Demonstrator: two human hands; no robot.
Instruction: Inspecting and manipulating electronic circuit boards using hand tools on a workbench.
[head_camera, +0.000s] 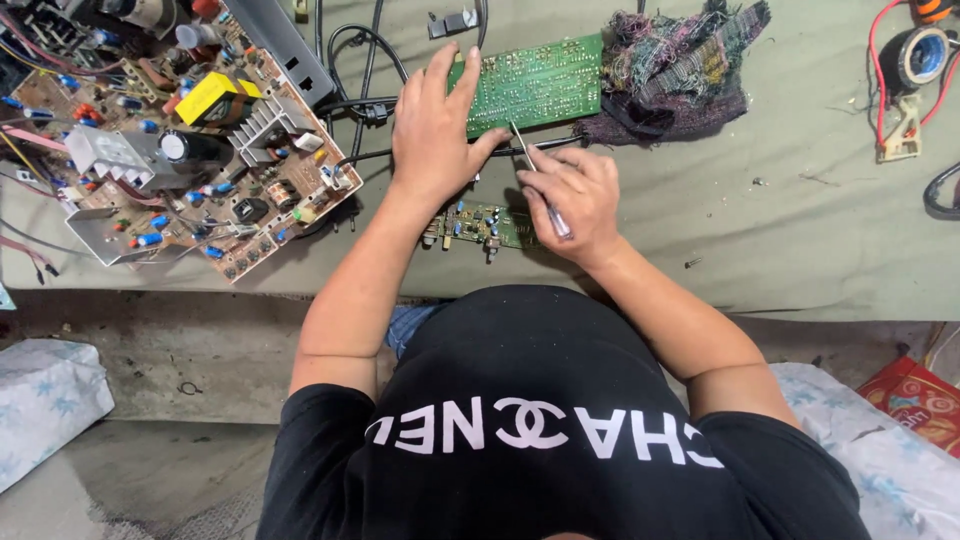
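My left hand (435, 125) lies flat with fingers spread on the near left corner of a green circuit board (540, 85), solder side up, on the grey-green cloth table (780, 230). My right hand (578, 198) grips a thin metal tool (538, 180) like a pen. The tool's tip touches the board's near edge. A smaller green board with blue components (478, 225) lies just below both hands, partly hidden by my wrists.
A big brown circuit board (190, 150) with a heat sink, capacitors and a yellow part fills the left. Black cables (360, 60) run behind my left hand. A frayed dark rag (680, 70) lies right of the green board. A tape roll (925, 55) and red wire sit far right.
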